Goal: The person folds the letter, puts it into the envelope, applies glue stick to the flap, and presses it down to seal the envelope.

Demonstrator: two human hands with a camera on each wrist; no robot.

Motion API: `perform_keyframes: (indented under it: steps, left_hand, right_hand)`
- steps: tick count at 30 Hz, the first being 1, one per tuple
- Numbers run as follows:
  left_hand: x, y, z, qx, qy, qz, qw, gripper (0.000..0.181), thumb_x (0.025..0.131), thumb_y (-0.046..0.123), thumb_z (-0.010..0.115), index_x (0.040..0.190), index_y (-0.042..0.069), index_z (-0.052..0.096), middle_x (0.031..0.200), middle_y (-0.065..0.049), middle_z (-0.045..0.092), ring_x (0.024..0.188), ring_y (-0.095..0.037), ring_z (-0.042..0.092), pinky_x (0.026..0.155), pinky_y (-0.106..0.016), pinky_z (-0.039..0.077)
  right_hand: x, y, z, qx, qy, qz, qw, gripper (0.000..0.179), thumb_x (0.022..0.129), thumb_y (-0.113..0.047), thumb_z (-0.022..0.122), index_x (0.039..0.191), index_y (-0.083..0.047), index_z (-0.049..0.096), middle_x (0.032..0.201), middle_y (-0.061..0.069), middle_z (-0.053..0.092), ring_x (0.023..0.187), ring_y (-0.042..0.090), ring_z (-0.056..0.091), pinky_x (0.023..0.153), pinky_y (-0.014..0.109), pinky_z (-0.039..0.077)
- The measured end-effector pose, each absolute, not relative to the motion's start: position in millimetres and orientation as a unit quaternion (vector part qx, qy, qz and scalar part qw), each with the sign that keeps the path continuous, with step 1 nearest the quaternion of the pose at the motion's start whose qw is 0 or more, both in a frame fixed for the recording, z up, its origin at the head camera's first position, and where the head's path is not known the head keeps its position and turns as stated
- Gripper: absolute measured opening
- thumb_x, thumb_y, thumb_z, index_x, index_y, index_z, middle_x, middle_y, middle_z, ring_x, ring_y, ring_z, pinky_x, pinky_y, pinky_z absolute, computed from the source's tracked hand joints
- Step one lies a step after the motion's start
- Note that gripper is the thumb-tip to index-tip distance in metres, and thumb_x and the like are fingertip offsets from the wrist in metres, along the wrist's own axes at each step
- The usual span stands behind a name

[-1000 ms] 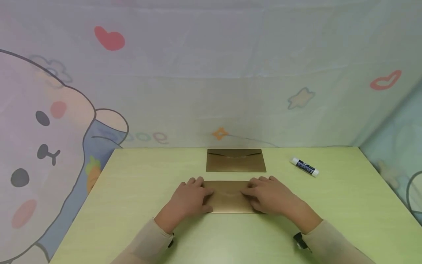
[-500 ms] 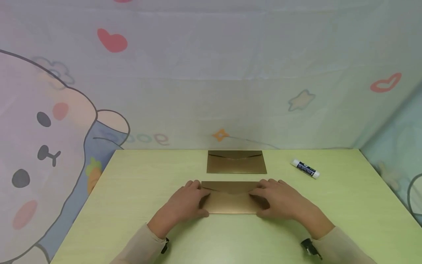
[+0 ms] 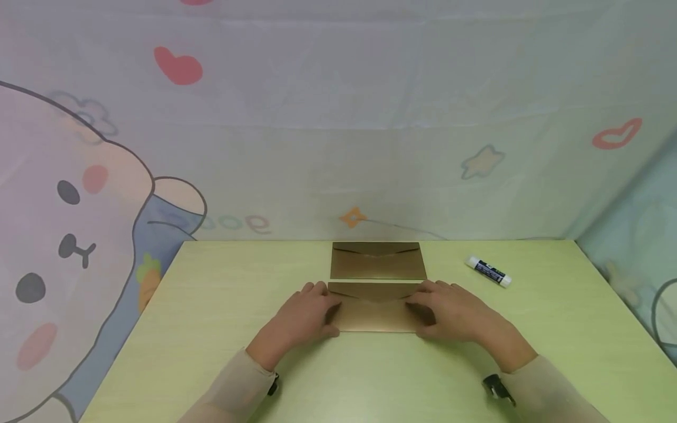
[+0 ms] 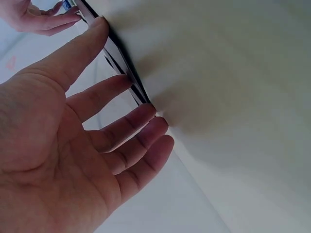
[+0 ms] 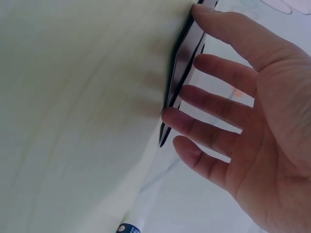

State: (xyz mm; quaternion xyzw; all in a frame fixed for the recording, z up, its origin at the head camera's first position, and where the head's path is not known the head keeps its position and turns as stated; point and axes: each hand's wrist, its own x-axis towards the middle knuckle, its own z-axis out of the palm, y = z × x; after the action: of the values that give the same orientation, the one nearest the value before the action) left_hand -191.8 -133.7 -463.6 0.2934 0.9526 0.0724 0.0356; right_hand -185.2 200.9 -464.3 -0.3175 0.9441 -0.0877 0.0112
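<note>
A bronze envelope [image 3: 375, 317] lies flap side up on the table in the head view, its pointed flap folded down. At its left end, my left hand [image 3: 304, 317] touches it with thumb and fingertips. My right hand [image 3: 452, 314] does the same at the right end. Both wrist views show the left hand [image 4: 73, 131] and right hand [image 5: 248, 102] with loosely extended fingers, fingertips against the envelope's edge. Just beyond it lies a second bronze envelope [image 3: 378, 267], separated by a narrow strip of table. The ends of the nearer envelope are partly covered by the hands.
A white glue stick [image 3: 488, 271] with a dark label lies on the table [image 3: 222, 294] at the back right. Behind the table's far edge hangs a printed cloth [image 3: 370, 88]. A dark cable [image 3: 656, 311] shows at the far right.
Both hands have moved apart slightly, showing more of the nearer envelope. That envelope has slid away from me, closer to the second one. The glue stick and the far envelope stay put.
</note>
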Motion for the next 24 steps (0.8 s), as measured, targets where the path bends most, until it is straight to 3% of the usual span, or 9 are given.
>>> perform_keyframes:
  steps: [16,24]
  left_hand:
    - [-197.8,-132.6,-461.8,0.283,0.954,0.086,0.053,0.056,0.089,0.035,0.089,0.136,0.010,0.071,0.115,-0.007,0.058,0.103,-0.027,0.051,0.081,-0.044,0.053]
    - [-197.9,-136.1,-458.4,0.271,0.956,0.105,0.049,0.057,0.088,0.037,0.089,0.135,0.009,0.072,0.111,-0.006,0.057,0.098,-0.026,0.052,0.079,-0.043,0.052]
  right_hand:
    - [-193.1,200.7,-465.4,-0.319,0.944,-0.085,0.008,0.049,0.086,-0.031,0.087,0.130,-0.015,0.074,0.122,-0.001,0.065,0.110,0.027,0.064,0.086,0.049,0.056]
    - [-190.4,201.8,-456.5,-0.302,0.948,-0.102,0.015,0.054,0.085,-0.038,0.089,0.132,-0.017,0.071,0.124,0.001,0.064,0.110,0.027,0.063,0.088,0.052,0.055]
